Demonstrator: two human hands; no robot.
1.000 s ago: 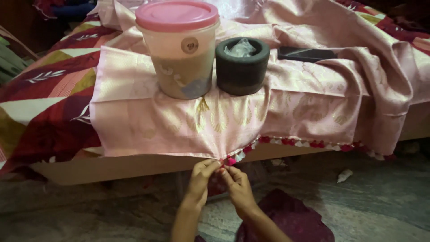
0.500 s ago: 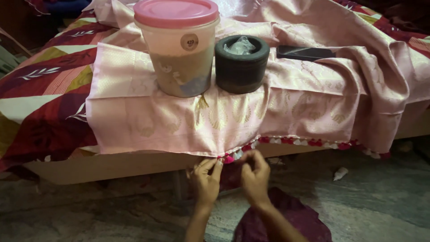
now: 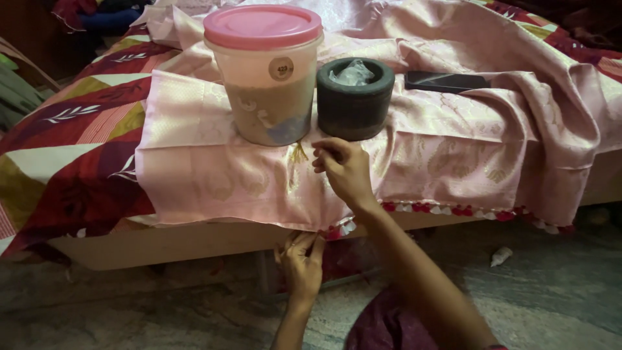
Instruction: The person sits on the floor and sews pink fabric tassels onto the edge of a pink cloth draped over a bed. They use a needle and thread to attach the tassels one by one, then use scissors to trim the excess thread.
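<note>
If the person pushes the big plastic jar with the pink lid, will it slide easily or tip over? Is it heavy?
The jar is tall and looks filled past half with brownish powder, so it is probably fairly heavy. It stands on soft pink cloth near the bed's edge, so a push would likely drag or wrinkle the cloth rather than slide cleanly. A push high up, near the lid, might tip it.

**Domestic bedroom setting**

A home interior, identified by a low bed (image 3: 162, 243) covered with a red, yellow and white patchwork bedspread (image 3: 71, 149). Household items rest on it: pink silk fabric (image 3: 453, 155), a pink-lidded plastic container (image 3: 265, 71), a phone (image 3: 446, 81). A stone floor (image 3: 551, 291) lies below.
</note>
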